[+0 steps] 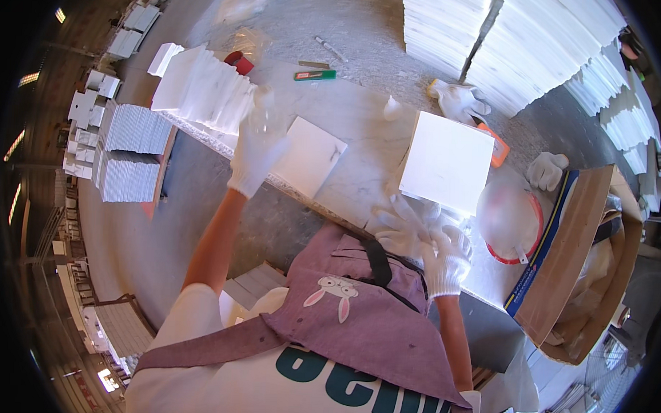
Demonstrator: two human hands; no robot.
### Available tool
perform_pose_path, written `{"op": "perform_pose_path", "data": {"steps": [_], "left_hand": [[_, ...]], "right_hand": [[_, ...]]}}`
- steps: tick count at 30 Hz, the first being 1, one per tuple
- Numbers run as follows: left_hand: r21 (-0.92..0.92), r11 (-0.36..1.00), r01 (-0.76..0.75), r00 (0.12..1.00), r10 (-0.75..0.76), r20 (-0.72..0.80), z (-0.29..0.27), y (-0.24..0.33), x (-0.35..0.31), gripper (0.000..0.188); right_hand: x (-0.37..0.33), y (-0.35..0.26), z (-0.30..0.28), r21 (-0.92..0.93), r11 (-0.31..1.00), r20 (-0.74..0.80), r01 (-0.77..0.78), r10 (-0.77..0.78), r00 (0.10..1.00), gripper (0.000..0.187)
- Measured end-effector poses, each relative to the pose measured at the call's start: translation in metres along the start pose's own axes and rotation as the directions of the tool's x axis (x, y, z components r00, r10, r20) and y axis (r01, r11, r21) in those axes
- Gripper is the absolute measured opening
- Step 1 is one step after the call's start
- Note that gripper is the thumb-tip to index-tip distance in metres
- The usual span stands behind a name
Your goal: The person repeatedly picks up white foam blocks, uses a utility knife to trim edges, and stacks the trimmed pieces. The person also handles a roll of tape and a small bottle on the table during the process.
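Observation:
My left hand (258, 151), in a white knit glove, reaches up beside a row of white tiles (204, 85) standing on edge. Its fingers are smeared by motion, so their grip cannot be made out. A single white square tile (312, 156) lies flat on the marble-look worktop just right of that hand. My right hand (446, 260), also gloved in white, rests at the worktop's near edge with its fingers somewhat apart and nothing seen in them. Just beyond it sits a flat stack of white square tiles (447, 163). Loose white gloves (402, 227) lie beside the right hand.
A round tub with a red rim (510, 220) and an open cardboard box (572, 266) stand at right. Tall white stacks (525, 46) rise at the back. A green box (315, 75), a red cup-like item (239, 62) and another glove (458, 102) lie on the far side.

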State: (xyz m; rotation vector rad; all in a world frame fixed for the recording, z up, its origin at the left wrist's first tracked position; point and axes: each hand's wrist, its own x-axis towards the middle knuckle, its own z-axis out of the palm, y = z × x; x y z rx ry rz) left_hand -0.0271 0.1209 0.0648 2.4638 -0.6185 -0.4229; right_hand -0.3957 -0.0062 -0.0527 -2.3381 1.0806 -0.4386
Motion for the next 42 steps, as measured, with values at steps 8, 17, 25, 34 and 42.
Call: {"op": "perform_pose_path", "data": {"steps": [8, 17, 25, 34, 42], "left_hand": [[0.308, 0.947, 0.086, 0.993, -0.107, 0.053, 0.000, -0.077, -0.070, 0.064], [0.730, 0.683, -0.026, 0.992, -0.071, 0.102, -0.005, -0.078, -0.037, 0.055], [0.719, 0.682, -0.134, 0.973, -0.048, 0.228, -0.025, -0.086, -0.021, 0.049], [0.559, 0.807, -0.191, 0.977, 0.102, 0.187, -0.031, -0.126, -0.021, 0.053], [-0.074, 0.962, -0.264, 0.963, 0.267, 0.029, -0.030, -0.108, 0.026, 0.074]], "right_hand": [[-0.017, -0.023, -0.007, 0.400, 0.859, 0.355, -0.318, 0.175, 0.918, 0.031], [0.004, -0.061, 0.013, 0.514, 0.822, 0.326, -0.244, 0.075, 0.942, 0.055], [0.029, -0.108, 0.035, 0.490, 0.830, 0.329, -0.266, 0.106, 0.938, 0.054], [0.050, -0.136, 0.057, 0.627, 0.717, 0.267, -0.303, 0.168, 0.949, 0.056], [0.066, -0.149, 0.056, 0.823, 0.158, 0.475, -0.546, 0.336, 0.813, 0.050]]}}
